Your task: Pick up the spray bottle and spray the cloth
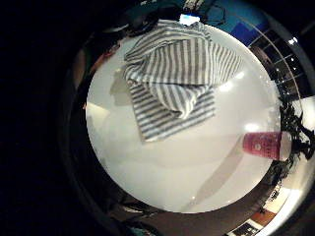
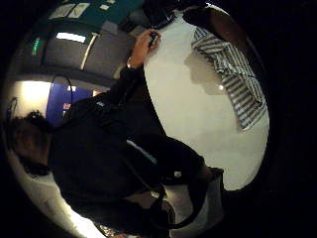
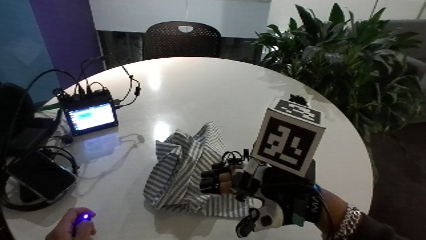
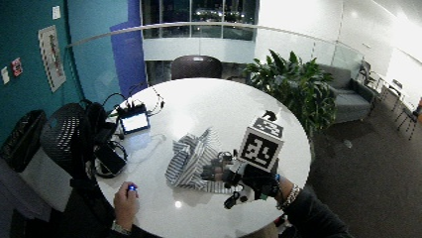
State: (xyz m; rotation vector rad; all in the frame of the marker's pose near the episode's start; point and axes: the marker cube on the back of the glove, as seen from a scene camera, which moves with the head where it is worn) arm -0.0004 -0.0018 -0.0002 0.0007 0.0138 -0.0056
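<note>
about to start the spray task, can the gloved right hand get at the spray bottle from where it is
Probably yes: the spray bottle stands alone on bare white table, apart from the striped cloth. The gloved right hand hovers beside the cloth.

Place: an office, in an open meeting corner.
Bench: a big round white bench (image 4: 217, 104) with a shiny top.
Chairs: a dark chair (image 4: 196, 66) with little holes in its back stands at the far side; a mesh chair (image 4: 66, 134) stands at the near left.
Walls: teal and purple painted walls (image 4: 99, 44), with a framed poster (image 4: 51, 57) and small notes.
Plant: a large green leafy plant (image 4: 293, 84) stands just beside the bench.
Sofa: a grey sofa (image 4: 349, 94) sits behind the plant.
Railing: a glass railing (image 4: 198, 29) runs behind, with windows past it.
Gadgets: a small lit screen (image 4: 134, 122) with many cables lies on the bench.
</note>
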